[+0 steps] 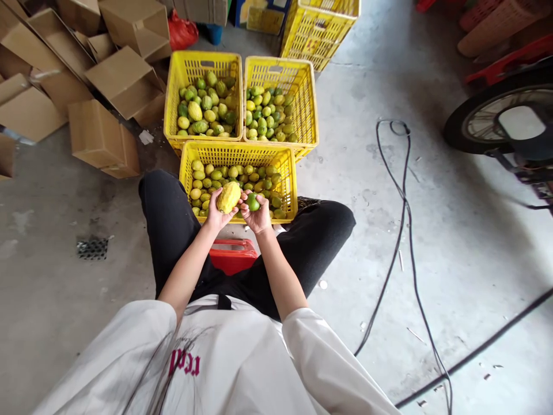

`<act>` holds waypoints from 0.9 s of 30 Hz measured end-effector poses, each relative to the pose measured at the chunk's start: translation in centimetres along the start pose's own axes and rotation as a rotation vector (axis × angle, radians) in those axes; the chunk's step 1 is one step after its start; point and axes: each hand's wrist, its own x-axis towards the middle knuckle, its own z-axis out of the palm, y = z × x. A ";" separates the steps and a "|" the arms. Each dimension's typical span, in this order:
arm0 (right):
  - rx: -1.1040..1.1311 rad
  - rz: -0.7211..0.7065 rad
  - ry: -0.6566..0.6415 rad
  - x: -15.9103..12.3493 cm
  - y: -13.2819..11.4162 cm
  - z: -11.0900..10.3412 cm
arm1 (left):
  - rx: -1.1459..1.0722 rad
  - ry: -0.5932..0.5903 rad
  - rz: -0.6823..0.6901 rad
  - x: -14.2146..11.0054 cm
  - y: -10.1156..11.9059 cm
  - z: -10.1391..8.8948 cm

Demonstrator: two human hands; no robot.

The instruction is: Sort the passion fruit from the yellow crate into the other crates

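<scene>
I'm cradling a big yellow fruit [228, 197] in my left hand [219, 217], and my right hand [258, 219] is gripping a smaller green fruit [252, 202] just beside it, both hovering over the six-o'clock side of the near crate [235, 153]! From there, the second crate [203, 138] is sitting at eleven o'clock, the third crate [302, 86] at one.

Cardboard boxes [97, 135] lie heaped at the upper left, beside a red plastic bag [182, 31]. The scuffed grey floor [345, 173], littered with small scraps, carries a looped black cable [405, 199] near a spoked wheel [455, 127]; light falls palest toward the lower right
</scene>
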 end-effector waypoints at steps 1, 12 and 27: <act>-0.010 -0.004 -0.015 0.0 0.0 0.1 | -0.004 0.007 0.002 0.0 0.0 0.0; 0.078 -0.037 -0.115 -1.6 -1.3 1.4 | -0.083 -0.029 0.006 -0.5 1.2 0.3; 0.017 -0.028 -0.073 -0.5 0.0 -0.3 | -0.006 -0.095 -0.036 -0.5 0.2 0.7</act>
